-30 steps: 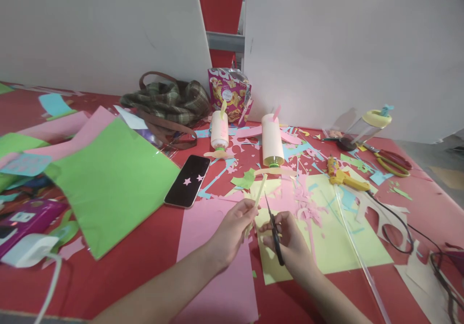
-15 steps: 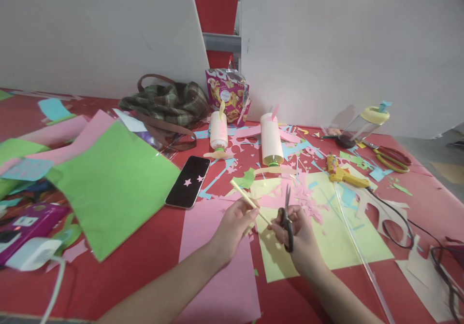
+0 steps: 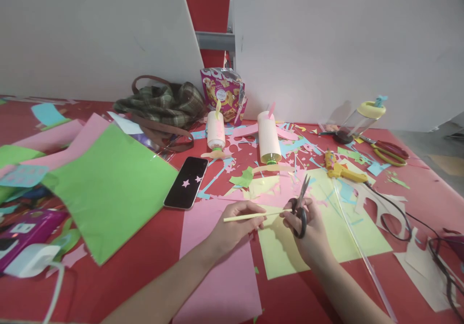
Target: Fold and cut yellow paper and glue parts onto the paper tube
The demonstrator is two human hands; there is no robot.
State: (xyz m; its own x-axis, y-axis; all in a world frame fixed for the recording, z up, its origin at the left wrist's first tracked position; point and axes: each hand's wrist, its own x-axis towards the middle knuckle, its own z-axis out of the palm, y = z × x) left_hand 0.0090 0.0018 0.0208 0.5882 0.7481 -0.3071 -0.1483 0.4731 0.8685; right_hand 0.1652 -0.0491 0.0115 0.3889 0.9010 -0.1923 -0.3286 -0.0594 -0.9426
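Nearest, the left hand (image 3: pixel 237 225) pinched a narrow yellow strip (image 3: pixel 246 216) between thumb and fingers, presumably to keep it straight and steady. The strip lay level in the air above the pink sheet (image 3: pixel 217 275) and the pale yellow sheet (image 3: pixel 279 259), its right end meeting the fingertips of the right hand (image 3: pixel 313 232). That hand also held black-handled scissors (image 3: pixel 300 205), blades pointing far and clear of the strip, probably so its fingers could work the paper without laying the tool down.

At the left, a large green sheet (image 3: pixel 116 189) spread over the surface (image 3: pixel 145 275); beside it a phone (image 3: pixel 186 196) lay flat, bearing pink stars (image 3: pixel 186 183), perhaps because its dark screen kept such small pieces in sight. At the right, a yellow glue gun (image 3: pixel 342 172) rested on its side, likely left within easy reach.

Farther off were the pale paper-wrapped cylinders (image 3: pixel 269 138); whether they stood or lay was hard to tell. Behind them, a snack bag (image 3: pixel 223 94) and a plaid bag (image 3: pixel 163 104) sat against the wall panels, seemingly out of the way.

Counted near to far: one strip held, one pair of scissors in hand, one phone, two stars, one glue gun, two wrapped cylinders, one snack bag, one plaid bag. The scattered scraps were too many to count.
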